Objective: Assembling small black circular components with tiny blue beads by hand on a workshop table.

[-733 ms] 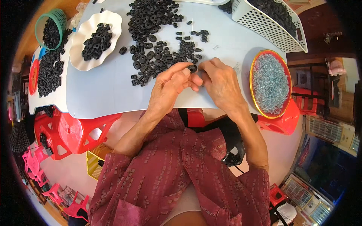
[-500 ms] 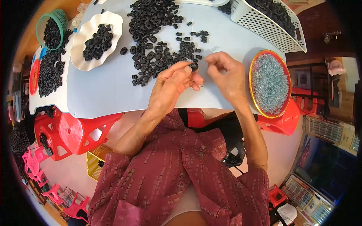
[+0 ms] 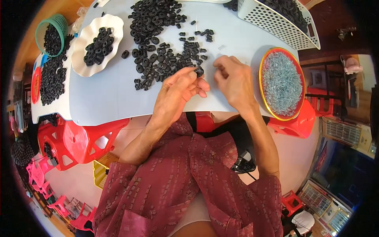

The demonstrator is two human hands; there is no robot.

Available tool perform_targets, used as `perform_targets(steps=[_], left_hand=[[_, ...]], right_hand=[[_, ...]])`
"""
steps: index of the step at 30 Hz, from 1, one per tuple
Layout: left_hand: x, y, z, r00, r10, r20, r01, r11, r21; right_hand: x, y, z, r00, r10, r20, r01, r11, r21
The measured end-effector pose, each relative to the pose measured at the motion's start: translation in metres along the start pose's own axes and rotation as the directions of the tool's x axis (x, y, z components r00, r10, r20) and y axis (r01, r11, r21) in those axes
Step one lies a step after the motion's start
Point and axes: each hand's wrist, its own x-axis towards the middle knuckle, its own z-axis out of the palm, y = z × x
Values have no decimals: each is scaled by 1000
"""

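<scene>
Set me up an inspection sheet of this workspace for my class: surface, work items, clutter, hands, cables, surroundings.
Surface: pale blue-grey table.
Work items: loose black pieces spread on it; more in a scalloped white dish and white perforated basket; small translucent pieces in a gold-rimmed red tray.
Clutter: one stray piece beside the dish.
Hands: left hand pinches a black piece; right hand curled, apart from it, contents unclear.
Cables: thin dark line below the table; cable or strap, unclear.
Surroundings: red stools, yellow basket.

Two hands (image 3: 171, 93), one held black piece (image 3: 199, 71), one white plate (image 3: 117, 29), one yellow-rimmed tray (image 3: 285, 118), three baskets (image 3: 272, 26)
</scene>
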Motion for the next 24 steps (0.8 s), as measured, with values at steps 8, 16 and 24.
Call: perform_targets(steps=[8, 16, 24], left_hand=[[3, -4, 6, 998, -59, 14, 60, 993, -99], [5, -10, 11, 996, -81, 50, 87, 987, -136], [7, -12, 10, 997, -62, 49, 67, 992, -107]], right_hand=[[-3, -13, -3, 991, 116, -59, -49, 755, 654], [-11, -15, 10, 977, 205, -56, -72, 567, 820], [-17, -15, 12, 974, 202, -99, -20, 518, 855]])
